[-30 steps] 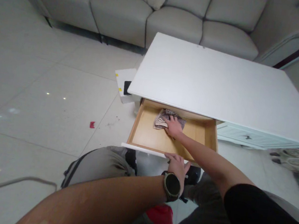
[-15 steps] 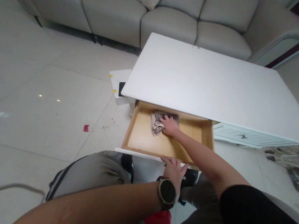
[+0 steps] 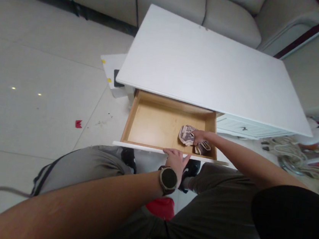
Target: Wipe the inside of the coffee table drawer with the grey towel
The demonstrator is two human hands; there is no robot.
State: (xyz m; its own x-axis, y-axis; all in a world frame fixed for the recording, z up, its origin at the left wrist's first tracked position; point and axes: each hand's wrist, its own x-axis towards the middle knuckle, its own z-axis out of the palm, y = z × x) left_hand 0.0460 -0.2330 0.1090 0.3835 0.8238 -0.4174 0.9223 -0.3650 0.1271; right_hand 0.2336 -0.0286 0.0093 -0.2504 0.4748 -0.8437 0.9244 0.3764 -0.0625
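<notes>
A pulled-out wooden drawer (image 3: 156,123) with a white front juts from the white coffee table (image 3: 211,68). Inside it, near the right front corner, my right hand (image 3: 199,136) is closed on a crumpled patterned cloth (image 3: 187,135) and presses it to the drawer bottom. Part of the cloth sticks out below my fingers. My left hand (image 3: 175,160), with a watch on the wrist, rests on the top edge of the drawer front, fingers over the rim and thumb apart.
Behind the table stands a grey sofa (image 3: 173,2). A white box (image 3: 112,62) sits by the table's left end. Coiled cable (image 3: 281,148) lies on the floor at right. A red scrap (image 3: 78,124) lies on the tiles at left, and something red (image 3: 161,208) is below me.
My right hand has moved the cloth from the drawer's back middle to its right front corner, bunching it up. My left hand stays on the drawer front. The view has tilted down.
</notes>
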